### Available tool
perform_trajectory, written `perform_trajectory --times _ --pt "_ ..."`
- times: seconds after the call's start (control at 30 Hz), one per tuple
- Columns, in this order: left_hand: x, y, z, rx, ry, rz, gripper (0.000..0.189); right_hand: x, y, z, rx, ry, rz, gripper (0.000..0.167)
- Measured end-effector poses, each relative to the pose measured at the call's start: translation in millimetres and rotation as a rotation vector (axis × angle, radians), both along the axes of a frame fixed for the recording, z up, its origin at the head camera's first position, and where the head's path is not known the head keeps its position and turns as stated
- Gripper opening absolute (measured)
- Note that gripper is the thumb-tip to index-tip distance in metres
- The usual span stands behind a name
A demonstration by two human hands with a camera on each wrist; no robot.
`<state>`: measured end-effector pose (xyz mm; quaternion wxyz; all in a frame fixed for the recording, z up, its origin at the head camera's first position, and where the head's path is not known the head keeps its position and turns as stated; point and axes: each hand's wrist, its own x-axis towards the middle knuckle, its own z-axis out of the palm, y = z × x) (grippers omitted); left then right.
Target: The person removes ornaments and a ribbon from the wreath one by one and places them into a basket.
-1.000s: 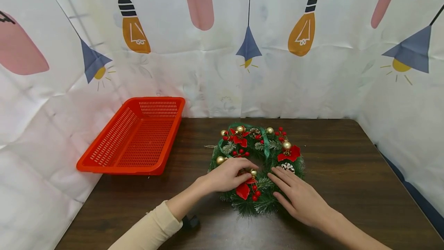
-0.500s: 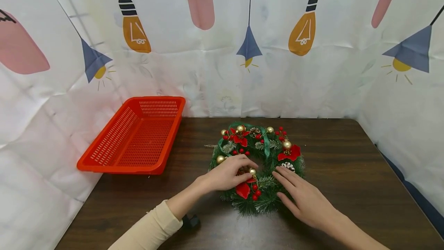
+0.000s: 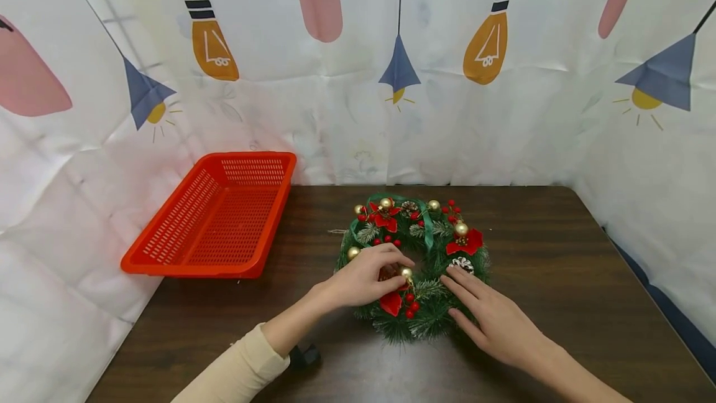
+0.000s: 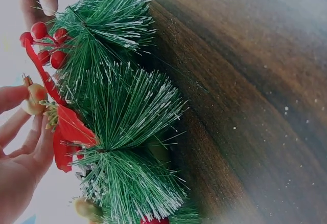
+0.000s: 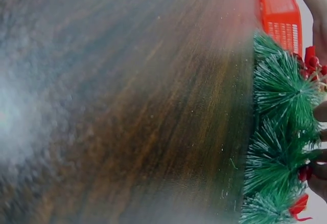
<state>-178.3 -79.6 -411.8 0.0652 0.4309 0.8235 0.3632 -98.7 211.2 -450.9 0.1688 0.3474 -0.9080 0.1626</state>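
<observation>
Left hand (image 3: 363, 280) pinching wreath (image 3: 416, 322) bauble (image 3: 406, 272)

Decorated green wreath (image 3: 414, 266) flat on table (image 3: 559, 266)

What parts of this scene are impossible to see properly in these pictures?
- Head view: the left hand covers part of the wreath; whether its fingertips pinch the small gold bauble is too small to tell.
- Right wrist view: the right hand is cut off by the edge; the table is blurred.
- Left wrist view: the left side is washed out.
</observation>
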Motion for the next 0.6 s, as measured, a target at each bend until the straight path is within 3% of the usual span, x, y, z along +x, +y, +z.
perform_trajectory --times 0.2,0.4,0.6 --pt "6.4 -2.8 4.4 0.051 -0.074 0.011 0.026 0.3 -1 -0.4 -0.002 0.0 0.005 0.064" --pt "12.8 -4.7 5.2 0.082 -0.104 0.011 0.027 -0.7 -1 0.2 -0.014 0.008 0.021 0.067" --pt "18.6 -4.2 4.5 0.115 -0.129 -0.009 0.028 -1.7 -1 -0.3 -0.009 0.035 0.054 0.056"
